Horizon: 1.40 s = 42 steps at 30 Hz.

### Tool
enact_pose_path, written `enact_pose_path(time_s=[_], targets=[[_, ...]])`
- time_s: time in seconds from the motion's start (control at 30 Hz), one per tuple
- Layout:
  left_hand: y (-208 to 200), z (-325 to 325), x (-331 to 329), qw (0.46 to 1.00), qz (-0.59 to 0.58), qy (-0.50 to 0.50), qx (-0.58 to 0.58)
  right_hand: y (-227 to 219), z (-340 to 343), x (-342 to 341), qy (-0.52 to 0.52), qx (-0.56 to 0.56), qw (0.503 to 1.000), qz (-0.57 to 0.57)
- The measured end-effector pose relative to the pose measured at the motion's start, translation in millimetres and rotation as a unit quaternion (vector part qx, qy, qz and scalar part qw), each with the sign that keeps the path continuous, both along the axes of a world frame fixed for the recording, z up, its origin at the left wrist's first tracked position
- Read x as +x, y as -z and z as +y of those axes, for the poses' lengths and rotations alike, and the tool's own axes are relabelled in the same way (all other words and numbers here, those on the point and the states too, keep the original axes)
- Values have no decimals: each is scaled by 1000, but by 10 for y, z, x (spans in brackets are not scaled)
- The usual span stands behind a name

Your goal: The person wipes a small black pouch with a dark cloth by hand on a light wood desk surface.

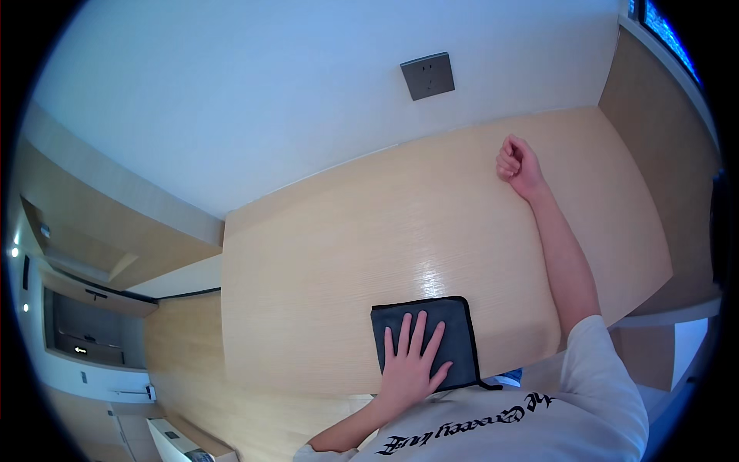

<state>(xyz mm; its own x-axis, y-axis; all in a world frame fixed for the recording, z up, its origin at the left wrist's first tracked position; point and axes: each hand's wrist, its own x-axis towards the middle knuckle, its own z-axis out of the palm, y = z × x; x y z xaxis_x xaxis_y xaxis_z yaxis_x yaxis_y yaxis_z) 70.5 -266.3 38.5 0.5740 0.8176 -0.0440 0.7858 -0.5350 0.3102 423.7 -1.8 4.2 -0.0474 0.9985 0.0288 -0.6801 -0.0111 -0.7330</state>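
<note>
A dark grey cleaning cloth [456, 339] with black edging lies folded flat at the near edge of the light wood table [331, 254]. A short black loop sticks out from its near right corner. On top of the cloth rests my left hand [410, 369], open, palm down with the fingers spread. My right hand [519, 167] is closed in a loose fist on the far right part of the table, and I see nothing in it. The right forearm lies across the table's right side, well apart from the cloth.
Behind the table rises a white wall [254, 100] with a dark grey socket plate [429, 76]. A wood panel [654, 154] borders the table on the right. To the left are a wood floor [185, 339], an open doorway [85, 323] and a white box [181, 443].
</note>
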Motion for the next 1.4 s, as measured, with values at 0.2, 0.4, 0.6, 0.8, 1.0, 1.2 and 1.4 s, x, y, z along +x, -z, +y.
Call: enact_pose_path(time_s=[0.2, 0.4, 0.6, 0.8, 1.0, 1.2, 1.4], targets=[[1, 172, -36, 1000, -4, 19, 3, -24, -32, -24, -2, 0, 1000, -20], [71, 821, -16, 998, -20, 34, 43, -73, -49, -32, 13, -6, 1000, 2], [257, 1709, 95, 994, -46, -4, 104, -59, -37, -12, 21, -15, 998, 52], [424, 2591, 271, 986, -46, -66, 144, -28, -27, -4, 24, -8, 998, 51], [475, 3224, 346, 980, -31, -136, 140, -24, -6, -52, 8, -8, 999, 34], [521, 3269, 433, 977, -31, -156, 139, -26, -17, 16, 9, 1, 1000, 29], [561, 2937, 410, 975, -32, -156, 156, -5, 19, -1, 9, 4, 1000, 30]])
